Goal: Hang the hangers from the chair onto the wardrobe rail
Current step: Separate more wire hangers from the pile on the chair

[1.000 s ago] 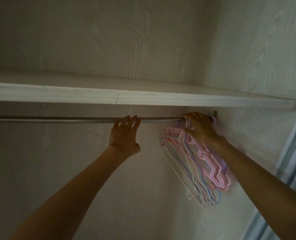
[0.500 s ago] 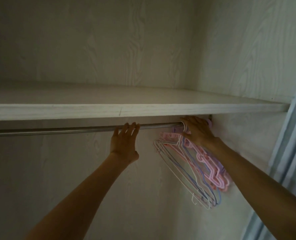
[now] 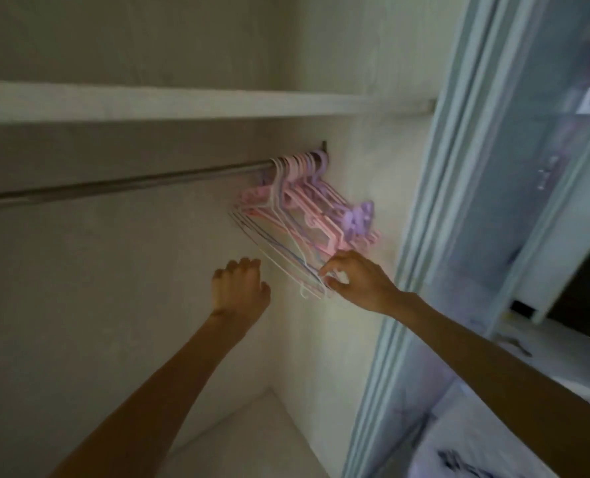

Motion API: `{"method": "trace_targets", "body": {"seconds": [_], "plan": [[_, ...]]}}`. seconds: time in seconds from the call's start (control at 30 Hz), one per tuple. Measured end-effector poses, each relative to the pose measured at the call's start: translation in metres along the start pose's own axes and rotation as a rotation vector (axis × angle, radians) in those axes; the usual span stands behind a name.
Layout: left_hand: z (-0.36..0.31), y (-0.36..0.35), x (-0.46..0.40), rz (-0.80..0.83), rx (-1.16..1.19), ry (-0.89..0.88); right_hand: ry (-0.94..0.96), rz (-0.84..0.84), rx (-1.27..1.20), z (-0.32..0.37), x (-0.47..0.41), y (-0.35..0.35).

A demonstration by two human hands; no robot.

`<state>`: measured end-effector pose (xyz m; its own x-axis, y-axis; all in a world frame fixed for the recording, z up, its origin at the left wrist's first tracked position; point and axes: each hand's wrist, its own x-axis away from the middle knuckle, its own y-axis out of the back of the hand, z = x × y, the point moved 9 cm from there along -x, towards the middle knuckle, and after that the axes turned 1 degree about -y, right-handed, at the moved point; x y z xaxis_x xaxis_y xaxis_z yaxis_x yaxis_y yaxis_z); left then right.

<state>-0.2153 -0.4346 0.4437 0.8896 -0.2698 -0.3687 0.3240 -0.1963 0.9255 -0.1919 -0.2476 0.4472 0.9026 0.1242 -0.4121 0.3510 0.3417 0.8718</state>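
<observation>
While the bunch of hangers (image 3: 307, 208) hangs by its hooks at the far right end of the wardrobe rail (image 3: 121, 183), hard against the side wall (image 3: 355, 160), both of the person's bare arms reach up into the wardrobe from below. Pink, lilac and thin white or blue wire hangers are pressed together in the bunch, and they slant down and to the right along the wall, their lower ends fanning out a little. At those lower ends is the right hand (image 3: 355, 281), its thumb and fingertips curled in and pinching the tips of the thin wire hangers, while the pink ones sit just above its knuckles. Some blur there hides exactly how many wires the fingers hold. The left hand (image 3: 240, 288) is raised just to the left of the bunch, apart from it and well below the rail; its fingers are bent loosely forward at the knuckles and hold nothing. The rail runs from the left edge of the view to a dark bracket (image 3: 324, 146) on the side wall, and a pale wooden shelf (image 3: 183, 105) lies above it. To the right stands the light blue frame of a sliding door (image 3: 459, 167) with a glassy panel, and beyond it the room is blurred.
</observation>
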Motion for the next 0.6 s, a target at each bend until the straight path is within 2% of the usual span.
{"method": "trace_targets", "body": {"seconds": [0.13, 0.23, 0.4, 0.57, 0.6], "plan": [[-0.054, -0.053, 0.036, 0.246, 0.021, 0.008, -0.204, 0.3, -0.072, -0.062, 0.09, -0.022], [-0.1, -0.08, 0.061, 0.334, 0.063, 0.004, -0.346, 0.463, -0.065, -0.114, 0.163, -0.023], [-0.199, -0.128, 0.11, 0.527, 0.231, -0.051, -0.517, 0.552, -0.037, -0.196, 0.28, -0.001], [-0.314, -0.219, 0.192, 0.853, 0.391, -0.122, -0.697, 0.694, -0.045, -0.284, 0.415, 0.002], [-0.319, -0.227, 0.2, 0.885, 0.398, -0.123, -0.719, 0.706, -0.075, -0.294, 0.428, -0.003]]}}
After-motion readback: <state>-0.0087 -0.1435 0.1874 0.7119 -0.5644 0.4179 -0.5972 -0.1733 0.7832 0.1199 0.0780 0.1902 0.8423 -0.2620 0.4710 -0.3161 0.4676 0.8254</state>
